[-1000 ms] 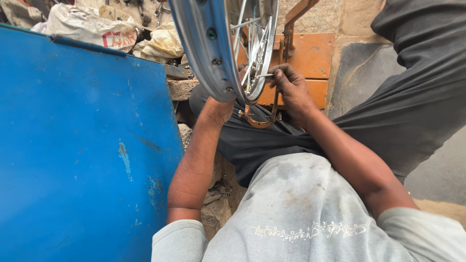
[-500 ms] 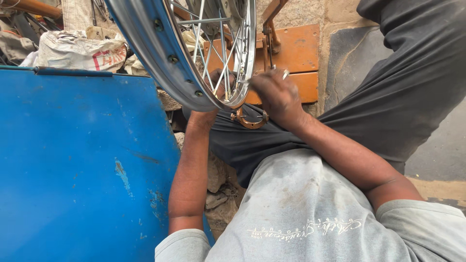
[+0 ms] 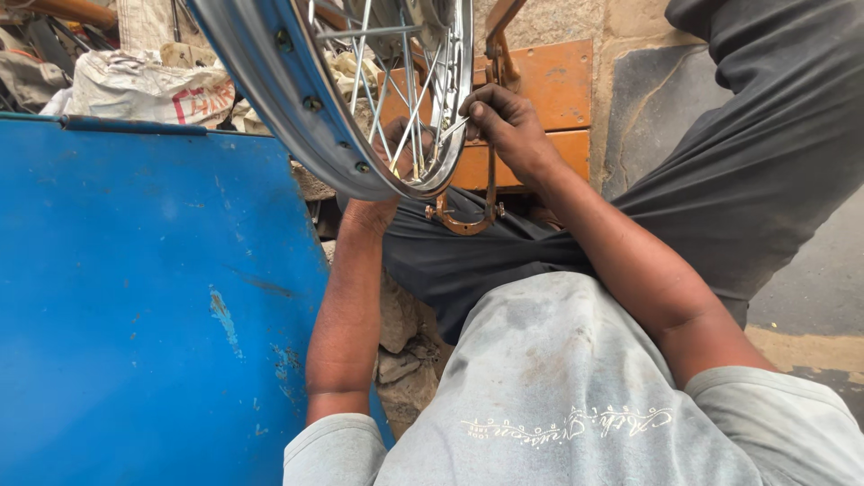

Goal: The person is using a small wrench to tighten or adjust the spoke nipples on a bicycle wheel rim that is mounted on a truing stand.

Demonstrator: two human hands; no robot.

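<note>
A chrome spoked wheel rim (image 3: 297, 108) stands upright in a rusty orange truing stand (image 3: 490, 54) in front of me. My right hand (image 3: 504, 121) pinches a spoke (image 3: 450, 130) near the rim's inner edge, fingers closed on it. My left hand (image 3: 391, 166) reaches up behind the rim's lower part and is mostly hidden by rim and spokes; its fingers seem curled against the rim. The stand's rusty U-shaped fork (image 3: 468, 216) hangs just below the rim, over my dark trousers (image 3: 468, 261).
A large blue metal panel (image 3: 135, 306) fills the left side. White printed sacks (image 3: 135, 85) and clutter lie behind it. An orange wooden board (image 3: 549, 85) and a stone wall (image 3: 648, 81) stand behind the wheel. Rubble (image 3: 405, 360) lies under my left arm.
The view has shifted so the rim sits lower and larger. My right hand has moved up from near the fork to the spokes at the rim's inner edge. The left hand stays behind the rim.
</note>
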